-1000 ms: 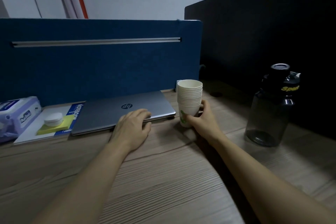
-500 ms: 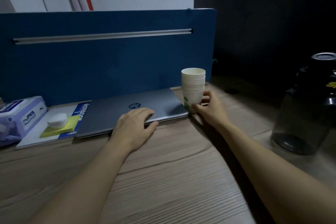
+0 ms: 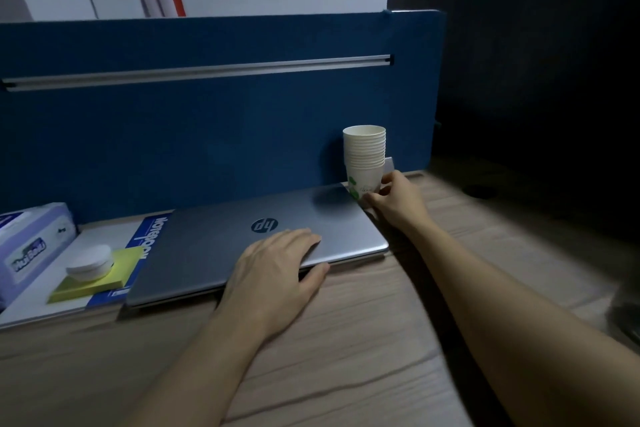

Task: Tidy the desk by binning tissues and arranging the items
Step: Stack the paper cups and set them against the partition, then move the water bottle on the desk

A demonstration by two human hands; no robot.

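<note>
Wooden desk (image 3: 346, 374) looks nearly tidy, no loose tissues visible. Your right hand (image 3: 398, 204) grasps the paper cup stack (image 3: 364, 159) at one o'clock beside the closed laptop (image 3: 221, 246); your left hand (image 3: 273, 274) lies flat, released, on its front edge.

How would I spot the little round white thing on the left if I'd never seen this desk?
Start at the blue partition behind the closed HP laptop. Left of the laptop lies a notebook bearing a yellow sticky-note pad. The small round white container sits on that pad, the only disc-shaped item there.
</note>
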